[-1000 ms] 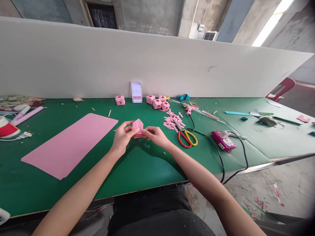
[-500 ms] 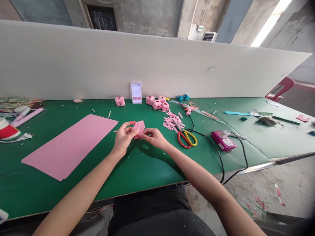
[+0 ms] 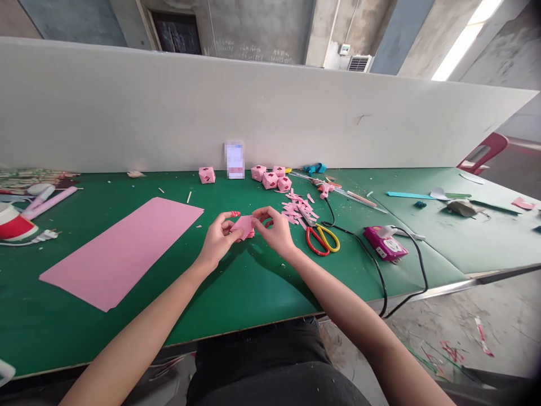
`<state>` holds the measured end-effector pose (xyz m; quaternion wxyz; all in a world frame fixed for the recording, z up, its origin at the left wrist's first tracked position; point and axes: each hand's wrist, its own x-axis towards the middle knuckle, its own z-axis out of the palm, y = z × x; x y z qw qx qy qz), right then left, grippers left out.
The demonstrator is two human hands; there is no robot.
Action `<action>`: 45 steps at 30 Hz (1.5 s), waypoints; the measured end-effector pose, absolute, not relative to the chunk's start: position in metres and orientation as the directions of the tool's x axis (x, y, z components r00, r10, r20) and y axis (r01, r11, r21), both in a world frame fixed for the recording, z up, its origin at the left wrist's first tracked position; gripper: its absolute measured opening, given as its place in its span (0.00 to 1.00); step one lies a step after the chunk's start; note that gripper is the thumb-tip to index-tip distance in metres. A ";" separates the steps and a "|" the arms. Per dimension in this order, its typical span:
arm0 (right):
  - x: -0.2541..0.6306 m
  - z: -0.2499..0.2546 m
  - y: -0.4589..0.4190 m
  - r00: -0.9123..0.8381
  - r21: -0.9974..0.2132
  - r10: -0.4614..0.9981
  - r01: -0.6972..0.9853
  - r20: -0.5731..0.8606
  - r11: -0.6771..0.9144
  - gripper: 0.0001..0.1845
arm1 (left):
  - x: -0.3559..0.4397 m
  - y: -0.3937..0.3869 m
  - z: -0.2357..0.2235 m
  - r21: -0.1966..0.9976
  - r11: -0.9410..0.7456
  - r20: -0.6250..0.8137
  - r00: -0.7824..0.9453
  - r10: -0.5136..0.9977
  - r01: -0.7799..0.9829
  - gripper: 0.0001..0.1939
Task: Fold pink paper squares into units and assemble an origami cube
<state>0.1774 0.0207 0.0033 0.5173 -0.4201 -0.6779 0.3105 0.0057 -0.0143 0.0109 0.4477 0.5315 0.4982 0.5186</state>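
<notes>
Pinched between the thumb and fingers of my left hand (image 3: pixel 217 242) is a small folded pink paper piece (image 3: pixel 243 226), held just above the green table. Red layers or edges show along its right and lower side. Something red is wrapped round a finger of this hand. My right hand (image 3: pixel 275 232) grips the right upper corner of the same paper with thumb and forefinger. Pink paper scraps (image 3: pixel 296 208) lie to the right of it, with red-and-yellow-handled scissors (image 3: pixel 320 237) resting at their edge. A large pink paper sheet (image 3: pixel 122 251) is left of my hands.
Along the white partition (image 3: pixel 262 113) stand a pink paper box (image 3: pixel 207 175), a phone (image 3: pixel 234 160) with a blurred screen and several more pink boxes (image 3: pixel 270 180). A pink glue gun (image 3: pixel 325 189) has a black cord running near a purple power socket (image 3: pixel 385 244).
The pink paper has turned and now shows a flat, smaller face. My right hand has moved from its lower side up to its right corner.
</notes>
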 end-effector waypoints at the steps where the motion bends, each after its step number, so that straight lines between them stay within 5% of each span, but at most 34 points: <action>1: 0.177 0.003 0.020 -0.106 -0.843 0.884 0.267 0.456 0.467 0.10 | 0.005 -0.014 0.011 0.992 -0.106 0.108 -0.038 0.993 0.072 0.26; 6: 0.176 0.000 0.020 -0.153 -0.820 0.892 0.351 0.426 0.452 0.16 | 0.004 -0.013 0.011 0.989 -0.116 0.121 -0.053 0.991 0.095 0.26; 11: 0.177 -0.003 0.017 -0.228 -0.629 0.775 0.471 0.590 0.618 0.10 | 0.006 -0.013 0.009 0.974 -0.182 0.190 -0.054 0.980 0.134 0.24; 21: 0.178 -0.003 0.014 -0.247 -0.549 0.675 0.423 0.695 0.721 0.13 | 0.005 -0.013 0.010 0.962 -0.198 0.210 -0.048 0.977 0.186 0.23; 28: 0.176 0.005 0.013 -0.206 -0.835 0.834 0.113 0.511 0.539 0.11 | 0.005 -0.012 0.009 0.969 -0.202 0.207 -0.022 0.978 0.143 0.25; 32: 0.180 0.007 0.018 -0.244 -0.920 0.888 -0.052 0.389 0.388 0.19 | 0.006 -0.015 0.012 0.959 -0.215 0.219 -0.005 0.976 0.183 0.26; 45: 0.190 0.009 0.025 -0.470 -0.982 0.872 0.044 0.140 0.181 0.22 | 0.003 -0.015 0.011 0.950 -0.228 0.229 0.023 0.973 0.212 0.28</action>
